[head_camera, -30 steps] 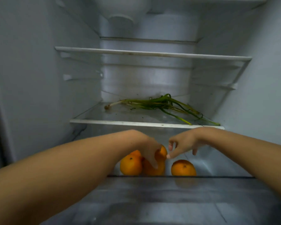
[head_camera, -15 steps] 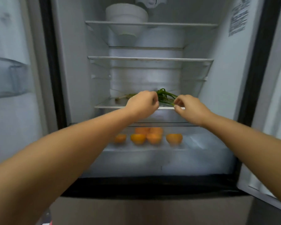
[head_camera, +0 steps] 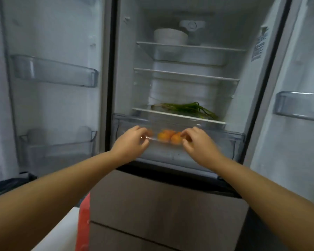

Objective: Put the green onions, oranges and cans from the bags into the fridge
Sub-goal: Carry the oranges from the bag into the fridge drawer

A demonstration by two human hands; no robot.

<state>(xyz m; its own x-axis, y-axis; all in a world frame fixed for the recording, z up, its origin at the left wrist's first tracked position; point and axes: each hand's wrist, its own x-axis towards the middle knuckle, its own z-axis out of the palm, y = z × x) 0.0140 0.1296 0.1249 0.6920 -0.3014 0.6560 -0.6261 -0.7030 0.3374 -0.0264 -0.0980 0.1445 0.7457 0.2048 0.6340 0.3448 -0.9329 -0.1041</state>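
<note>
Now both hands, left [head_camera: 132,142] and right [head_camera: 198,144], curl on the clear plastic drawer [head_camera: 216,142]; round oranges [head_camera: 168,136] inside.

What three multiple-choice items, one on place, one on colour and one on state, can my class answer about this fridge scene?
1. Where do the green onions lie?
A. on the shelf above the drawer
B. in a door bin
C. on the top shelf

2. What colour is the fruit in the clear drawer?
A. green
B. orange
C. purple

3. How do the fridge doors stand?
A. both shut
B. one open
C. both open

Key: 1 A, they rest on the lowest shelf; 2 B, the oranges show through the drawer front; 3 C, door bins show on either side.
</note>
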